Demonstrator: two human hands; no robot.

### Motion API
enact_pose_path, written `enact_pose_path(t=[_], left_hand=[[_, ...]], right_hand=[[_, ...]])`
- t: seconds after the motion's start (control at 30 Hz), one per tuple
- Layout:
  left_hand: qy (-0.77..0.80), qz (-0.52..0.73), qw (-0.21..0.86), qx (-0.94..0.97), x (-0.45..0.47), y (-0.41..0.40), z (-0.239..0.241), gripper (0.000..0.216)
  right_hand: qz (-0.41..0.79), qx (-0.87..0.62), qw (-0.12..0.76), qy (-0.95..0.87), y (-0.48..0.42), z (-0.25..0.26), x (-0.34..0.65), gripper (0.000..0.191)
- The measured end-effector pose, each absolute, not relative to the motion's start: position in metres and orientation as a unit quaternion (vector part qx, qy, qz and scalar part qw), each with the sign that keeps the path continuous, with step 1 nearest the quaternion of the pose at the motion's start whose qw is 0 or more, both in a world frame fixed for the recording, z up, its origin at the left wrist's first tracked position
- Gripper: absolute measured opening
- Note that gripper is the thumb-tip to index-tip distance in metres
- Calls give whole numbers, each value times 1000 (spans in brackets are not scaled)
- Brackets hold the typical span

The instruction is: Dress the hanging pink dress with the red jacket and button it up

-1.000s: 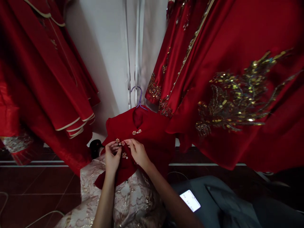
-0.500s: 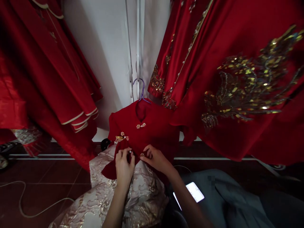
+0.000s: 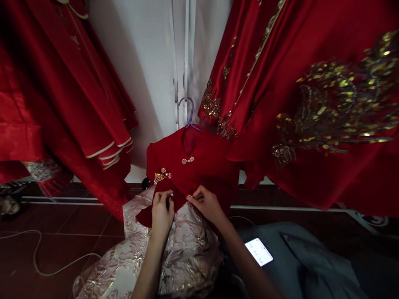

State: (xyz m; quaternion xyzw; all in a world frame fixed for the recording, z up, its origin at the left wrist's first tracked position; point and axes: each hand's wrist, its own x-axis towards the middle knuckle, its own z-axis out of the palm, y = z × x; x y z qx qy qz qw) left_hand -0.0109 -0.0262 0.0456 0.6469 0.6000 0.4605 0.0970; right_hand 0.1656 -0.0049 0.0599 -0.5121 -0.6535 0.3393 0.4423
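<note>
A red short-sleeved top (image 3: 205, 166) hangs on a purple hanger (image 3: 190, 118). Pearl flower fasteners (image 3: 188, 160) show below its neck opening, and a gold and pearl ornament (image 3: 162, 176) sits on its left side. My left hand (image 3: 162, 207) is closed on the left front flap, its fingertips beside a small pearl (image 3: 171, 194). With thumb and forefinger, my right hand (image 3: 207, 203) pinches a small pearl fastener (image 3: 189, 196) at the other front edge. Under both hands spreads a pale, gold-patterned skirt (image 3: 131, 253).
Red garments (image 3: 93, 104) hang at the left, and a red one with gold sequins (image 3: 336, 108) at the right. White rack poles (image 3: 188, 50) stand behind. A lit phone (image 3: 258, 251) lies on grey-blue fabric (image 3: 289, 245). Across the tiled floor runs a white cable (image 3: 39, 265).
My right thumb and forefinger have come together on the pearl fastener. Both hands appear slightly higher in the view, still close together at the top's front. The camera view has shifted a little.
</note>
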Motion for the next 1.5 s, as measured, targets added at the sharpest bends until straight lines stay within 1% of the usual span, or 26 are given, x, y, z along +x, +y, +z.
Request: enact_pose_path(t=[0.07,0.13,0.2,0.27,0.4,0.5,0.67,0.77,0.97,1.2,1.33,1.5], left_hand=[[594,434,104,669,-15,-25,45,26],[589,416,107,685,-18,-24,46,25],[581,410,107,695,-19,-23,47,23],[579,410,105,697,-19,-22,50,21],[583,428,104,682,-16,-19,60,16],[581,480,108,648,-14,-15,65,13],[573,538,135,603,-14,-11,55,14],[571,558,148,583,-13,-12,48,16],[575,562,191,563,-10,-14,47,17],[548,598,246,530,-10,-15,44,20],[523,620,258,526,-11,-14,42,23],[526,624,264,514,-13,-14,40,25]], right_hand=[[401,-497,462,-615,0,57,171,28],[457,-463,500,-571,1,61,174,35],[475,-434,553,-529,-1,72,174,37],[468,-413,588,-514,-4,86,169,35],[485,-379,582,-531,-2,100,143,31],[490,-385,584,-519,6,88,118,31],[441,-415,594,-531,15,51,97,27],[406,-428,596,-545,16,40,97,26],[344,-439,604,-569,14,38,99,23],[264,-405,625,-613,7,36,98,20],[214,-394,606,-657,3,38,97,15],[184,-401,562,-700,3,38,97,28]])
